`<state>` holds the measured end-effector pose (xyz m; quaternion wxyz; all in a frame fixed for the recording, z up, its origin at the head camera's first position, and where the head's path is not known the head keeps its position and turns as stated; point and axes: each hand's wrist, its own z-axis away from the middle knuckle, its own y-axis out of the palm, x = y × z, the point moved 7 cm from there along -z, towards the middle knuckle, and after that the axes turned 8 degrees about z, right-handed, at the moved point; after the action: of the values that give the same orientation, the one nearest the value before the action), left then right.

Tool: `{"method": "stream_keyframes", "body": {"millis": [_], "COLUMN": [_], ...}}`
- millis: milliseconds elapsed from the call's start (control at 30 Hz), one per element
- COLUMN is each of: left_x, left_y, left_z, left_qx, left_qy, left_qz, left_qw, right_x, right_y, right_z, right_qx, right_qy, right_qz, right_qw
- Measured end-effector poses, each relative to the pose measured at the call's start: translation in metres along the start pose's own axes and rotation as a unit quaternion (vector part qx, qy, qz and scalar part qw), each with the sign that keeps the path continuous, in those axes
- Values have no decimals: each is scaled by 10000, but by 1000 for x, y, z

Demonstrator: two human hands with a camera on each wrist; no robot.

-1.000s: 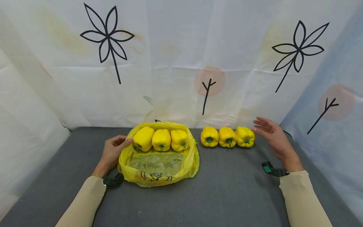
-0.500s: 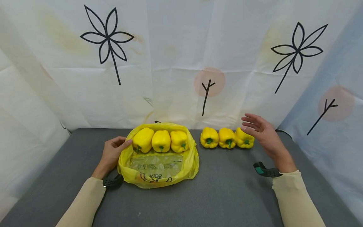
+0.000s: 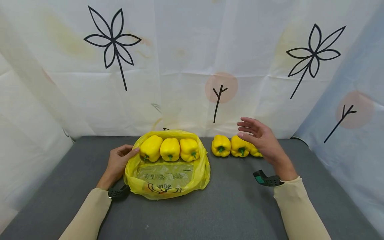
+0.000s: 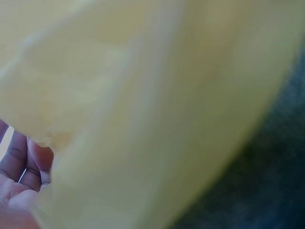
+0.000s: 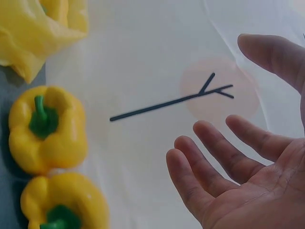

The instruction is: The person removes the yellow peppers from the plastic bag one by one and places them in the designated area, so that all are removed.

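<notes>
A yellow plastic bag (image 3: 168, 193) lies with its mouth spread wide, and three yellow bell peppers (image 3: 170, 150) sit in a row along its far side. My left hand (image 3: 117, 164) pinches the bag's left rim, thumb on the inside. In the left wrist view the bag (image 4: 143, 119) covers most of the picture and hides part of the hand. To the bag's right stand three more yellow bell peppers (image 3: 221, 146), green stems facing me. My right hand (image 3: 261, 139) hovers over the right end of that row, fingers spread and holding nothing, partly covering the rightmost pepper (image 3: 256, 152).
A dark grey table (image 3: 192, 220) runs under everything. Behind it hangs a white cloth (image 3: 180, 60) with black plant drawings, and the peppers stand close to it. Another cloth side (image 3: 360, 173) closes off the right, and one more the left.
My right hand has moved left, from beside the rightmost pepper to above the row. The left hand and the bag have stayed in place.
</notes>
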<state>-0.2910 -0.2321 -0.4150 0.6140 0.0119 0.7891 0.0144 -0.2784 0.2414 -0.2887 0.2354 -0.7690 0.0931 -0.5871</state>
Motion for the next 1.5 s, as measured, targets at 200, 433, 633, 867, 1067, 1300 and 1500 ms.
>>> {"method": "stream_keyframes", "body": {"millis": [200, 433, 633, 867, 1067, 1300, 1500], "left_x": [0, 1, 1, 1, 0, 0, 0], "left_y": [0, -1, -1, -2, 0, 1, 0], "left_z": [0, 0, 0, 0, 0, 0, 0], "left_qx": [15, 33, 16, -1, -26, 14, 22], "left_qy": [9, 12, -4, -46, -102, -66, -69], "left_qz": [-17, 24, -1, -40, 43, 95, 118], "left_qw": [10000, 10000, 10000, 10000, 9999, 9999, 9999], "right_x": [11, 25, 36, 46, 56, 56, 47], "right_y": [15, 32, 45, 65, 80, 93, 104], "right_z": [-7, -12, -16, -23, -28, -31, -36], "right_qx": [100, 182, 272, 514, 704, 818, 890], "right_qy": [-81, -320, -529, -734, -929, -991, -832], "right_qz": [-96, -337, -595, -898, -1050, -1101, -986], "right_qw": [9999, 9988, 9965, 9919, 9876, 9856, 9876]}}
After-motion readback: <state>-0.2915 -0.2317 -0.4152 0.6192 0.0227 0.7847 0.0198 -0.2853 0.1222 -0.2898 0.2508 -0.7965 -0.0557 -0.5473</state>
